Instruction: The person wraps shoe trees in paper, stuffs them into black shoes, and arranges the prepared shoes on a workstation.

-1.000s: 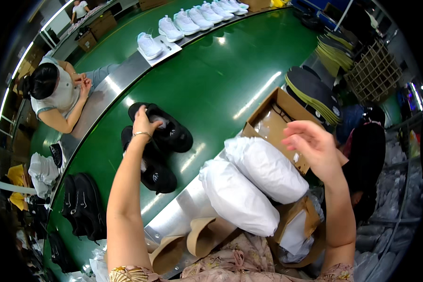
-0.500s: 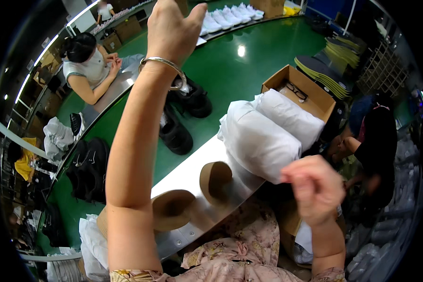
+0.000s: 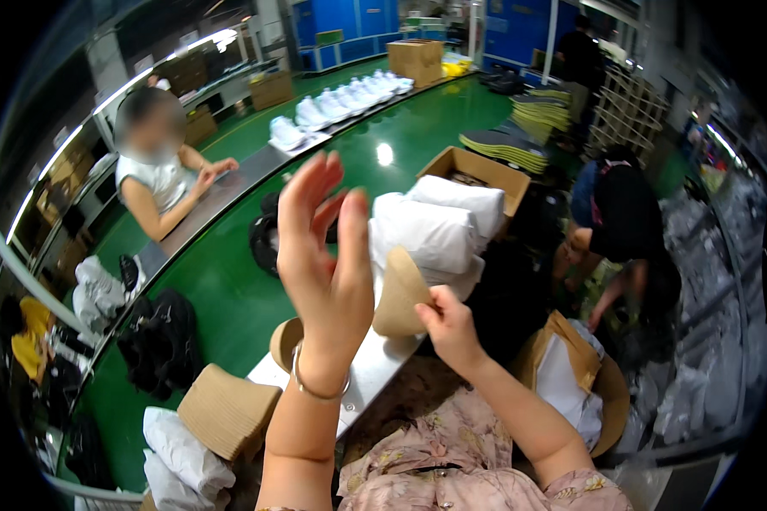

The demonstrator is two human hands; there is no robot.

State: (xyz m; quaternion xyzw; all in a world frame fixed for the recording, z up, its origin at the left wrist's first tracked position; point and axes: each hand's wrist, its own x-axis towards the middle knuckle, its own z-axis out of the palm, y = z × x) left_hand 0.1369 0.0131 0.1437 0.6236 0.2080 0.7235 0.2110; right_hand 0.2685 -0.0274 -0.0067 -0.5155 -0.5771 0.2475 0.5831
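Note:
My left hand [image 3: 322, 255] is raised over the metal bench [image 3: 371, 366], its fingers apart and nothing in it. Below it, a curved brown cardboard piece [image 3: 285, 342] is partly hidden by my wrist. My right hand [image 3: 453, 330] pinches the edge of another curved cardboard piece [image 3: 399, 294] between thumb and fingers. Just beyond that piece are two white paper-wrapped bundles [image 3: 422, 223], in front of an open brown box [image 3: 509, 180]. Black shoes [image 3: 264, 240] show partly behind my left hand on the green belt [image 3: 222, 298].
At lower left lie a stack of ribbed brown cardboard pieces [image 3: 227, 407] and white-wrapped bundles [image 3: 179, 451]. Black shoes [image 3: 162, 341] stand on the belt's left. White shoes [image 3: 341, 104] line the far side. One person [image 3: 158, 187] sits across; another [image 3: 631, 213] bends at right.
My right hand has come inward and taken hold of a cardboard piece. My left hand has dropped lower in the view. The view has tilted up, showing more of the far room.

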